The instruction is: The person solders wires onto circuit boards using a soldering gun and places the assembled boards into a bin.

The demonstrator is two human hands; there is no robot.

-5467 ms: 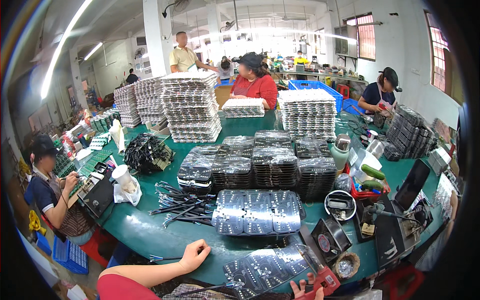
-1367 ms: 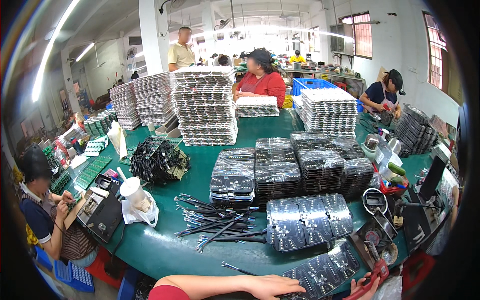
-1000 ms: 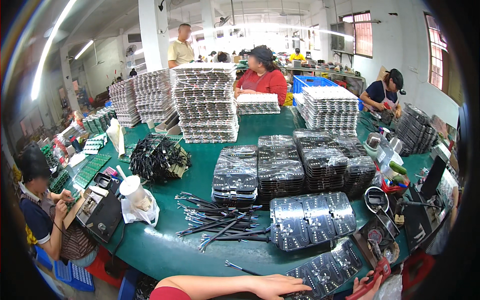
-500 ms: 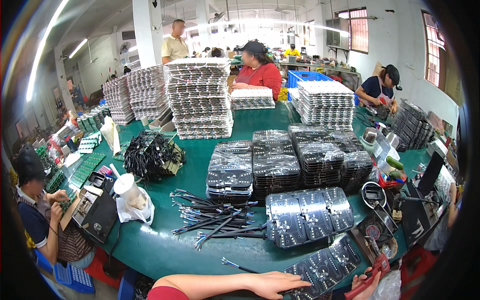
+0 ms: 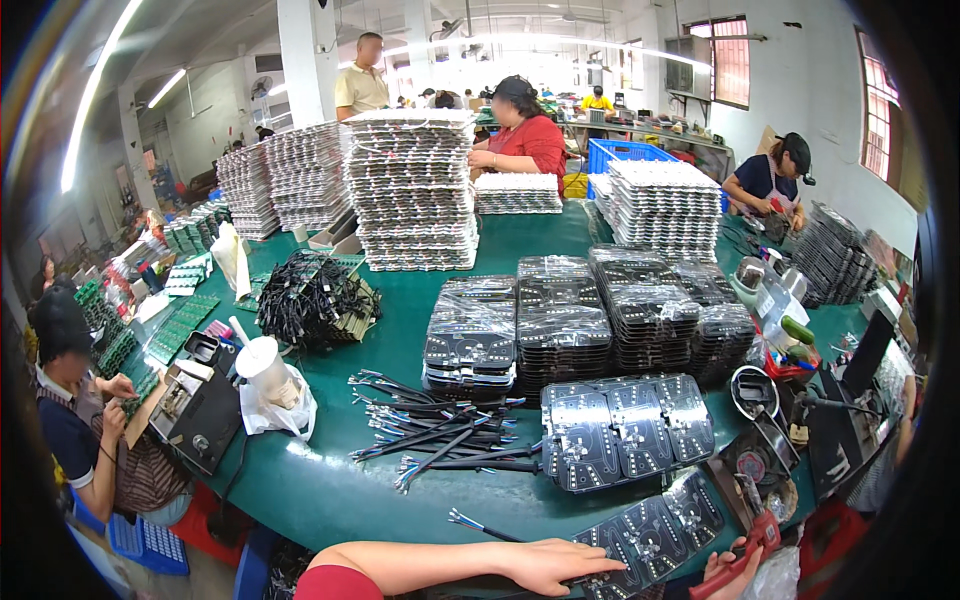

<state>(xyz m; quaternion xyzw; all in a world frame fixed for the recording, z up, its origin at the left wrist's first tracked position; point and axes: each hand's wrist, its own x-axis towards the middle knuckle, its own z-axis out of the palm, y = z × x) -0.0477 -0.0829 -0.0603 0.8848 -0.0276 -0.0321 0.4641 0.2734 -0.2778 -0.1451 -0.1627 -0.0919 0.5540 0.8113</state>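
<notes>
Black glossy panel (image 5: 650,530) under left hand (image 5: 555,563)

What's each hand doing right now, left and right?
Left hand: open, flat on the dark circuit panel.
Right hand: closed around a red-handled tool.

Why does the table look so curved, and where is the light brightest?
Head view: the fisheye lens bends the green table edge and darkens the corners; ceiling tube lights and far windows blow out white; clear trays show glare; the left hand on the dark panel is sharp.
</notes>
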